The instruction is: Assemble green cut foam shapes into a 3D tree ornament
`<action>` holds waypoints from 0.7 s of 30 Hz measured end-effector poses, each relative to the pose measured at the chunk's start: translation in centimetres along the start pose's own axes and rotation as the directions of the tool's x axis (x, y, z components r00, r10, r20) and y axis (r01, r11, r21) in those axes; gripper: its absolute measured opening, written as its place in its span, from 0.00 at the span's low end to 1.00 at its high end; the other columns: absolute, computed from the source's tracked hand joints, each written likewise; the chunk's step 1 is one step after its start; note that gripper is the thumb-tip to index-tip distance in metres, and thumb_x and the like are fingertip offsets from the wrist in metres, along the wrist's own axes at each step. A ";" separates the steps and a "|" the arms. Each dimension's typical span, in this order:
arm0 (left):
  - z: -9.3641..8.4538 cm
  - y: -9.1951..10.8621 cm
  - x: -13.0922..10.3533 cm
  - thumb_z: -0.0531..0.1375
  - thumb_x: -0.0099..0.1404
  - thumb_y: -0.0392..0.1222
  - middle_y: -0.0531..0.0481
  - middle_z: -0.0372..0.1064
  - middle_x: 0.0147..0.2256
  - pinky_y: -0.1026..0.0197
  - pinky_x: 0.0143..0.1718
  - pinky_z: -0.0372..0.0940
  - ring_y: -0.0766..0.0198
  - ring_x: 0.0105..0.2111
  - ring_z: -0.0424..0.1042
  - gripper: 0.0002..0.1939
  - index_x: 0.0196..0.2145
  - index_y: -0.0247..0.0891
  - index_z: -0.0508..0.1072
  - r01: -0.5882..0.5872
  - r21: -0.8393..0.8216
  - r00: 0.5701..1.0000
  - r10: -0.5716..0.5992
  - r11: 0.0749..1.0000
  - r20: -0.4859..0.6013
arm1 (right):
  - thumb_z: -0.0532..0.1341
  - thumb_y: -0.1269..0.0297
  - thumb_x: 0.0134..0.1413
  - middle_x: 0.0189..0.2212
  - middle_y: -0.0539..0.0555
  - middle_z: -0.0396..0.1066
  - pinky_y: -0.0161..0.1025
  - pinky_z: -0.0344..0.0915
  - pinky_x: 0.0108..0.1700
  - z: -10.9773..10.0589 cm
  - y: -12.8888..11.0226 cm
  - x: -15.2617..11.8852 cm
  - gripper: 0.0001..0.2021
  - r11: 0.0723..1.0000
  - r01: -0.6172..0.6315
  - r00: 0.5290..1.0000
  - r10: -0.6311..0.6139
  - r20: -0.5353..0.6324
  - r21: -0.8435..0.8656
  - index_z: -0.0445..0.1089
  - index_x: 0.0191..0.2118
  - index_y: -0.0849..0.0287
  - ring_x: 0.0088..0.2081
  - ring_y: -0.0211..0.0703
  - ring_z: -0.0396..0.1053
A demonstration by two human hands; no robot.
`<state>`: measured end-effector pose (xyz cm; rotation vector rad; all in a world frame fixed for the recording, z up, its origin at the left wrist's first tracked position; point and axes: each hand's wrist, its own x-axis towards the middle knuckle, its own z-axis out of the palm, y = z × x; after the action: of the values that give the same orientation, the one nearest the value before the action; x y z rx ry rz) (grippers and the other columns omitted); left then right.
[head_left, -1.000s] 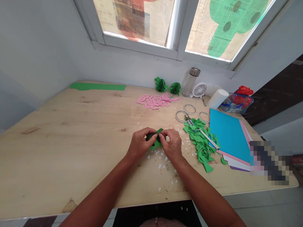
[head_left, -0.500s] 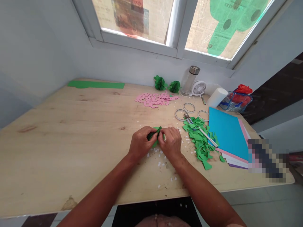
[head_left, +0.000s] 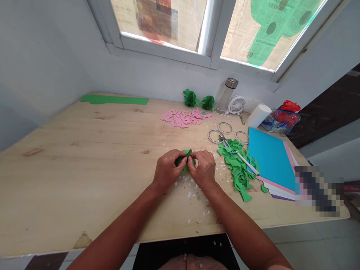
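At the middle of the table, my left hand (head_left: 168, 168) is closed around a folded green paper piece (head_left: 185, 157). From the other side my right hand (head_left: 203, 168) pinches the same piece between thumb and fingers. The fingertips of both hands nearly meet over it and hide part of it. Flat green paper shows just behind and under the fingers. Small white scraps (head_left: 189, 194) lie around and below the hands. Beyond them is a heap of pink paper cutouts (head_left: 184, 118).
Green offcuts (head_left: 240, 172) with scissors (head_left: 223, 140) lie to the right, beside tape rings (head_left: 225, 128) and blue paper (head_left: 268, 157). Behind stand green paper shapes (head_left: 190, 99), a bottle (head_left: 225, 95), a fan (head_left: 236, 104) and a white roll (head_left: 259, 115). Green strips (head_left: 120, 99) lie back left.
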<state>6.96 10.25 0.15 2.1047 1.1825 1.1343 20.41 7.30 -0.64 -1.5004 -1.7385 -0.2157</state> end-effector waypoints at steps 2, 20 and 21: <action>0.2 0.1 -0.1 0.55 0.60 0.41 0.45 0.75 0.31 0.61 0.35 0.64 0.60 0.31 0.72 0.09 0.32 0.37 0.75 -0.007 0.019 1.000 0.007 1.000 -0.007 | 0.56 0.71 0.53 0.24 0.53 0.72 0.42 0.55 0.38 0.1 0.0 0.0 0.06 1.000 -0.007 1.000 0.006 -0.004 -0.017 0.68 0.28 0.58 0.31 0.44 0.65; -0.9 0.3 1.1 0.67 0.46 0.47 0.51 0.71 0.23 0.66 0.21 0.62 0.68 0.21 0.66 0.14 0.28 0.34 0.75 0.508 -0.616 0.836 -0.519 0.602 0.181 | 0.55 0.70 0.48 0.28 0.52 0.70 0.39 0.64 0.37 -0.4 0.9 0.5 0.05 0.849 -0.354 0.920 0.391 -0.015 0.392 0.68 0.32 0.58 0.31 0.41 0.67; -1.0 0.2 1.2 0.68 0.45 0.47 0.51 0.71 0.23 0.66 0.21 0.62 0.68 0.21 0.66 0.15 0.28 0.34 0.76 0.520 -0.635 0.826 -0.526 0.571 0.204 | 0.55 0.70 0.48 0.28 0.52 0.71 0.38 0.64 0.36 -0.3 1.2 0.5 0.06 0.833 -0.378 0.909 0.417 -0.010 0.405 0.69 0.32 0.59 0.31 0.41 0.67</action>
<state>6.55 11.13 1.35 1.0816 1.0684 1.0510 21.66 7.86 -0.52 -1.4761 -1.2559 0.2645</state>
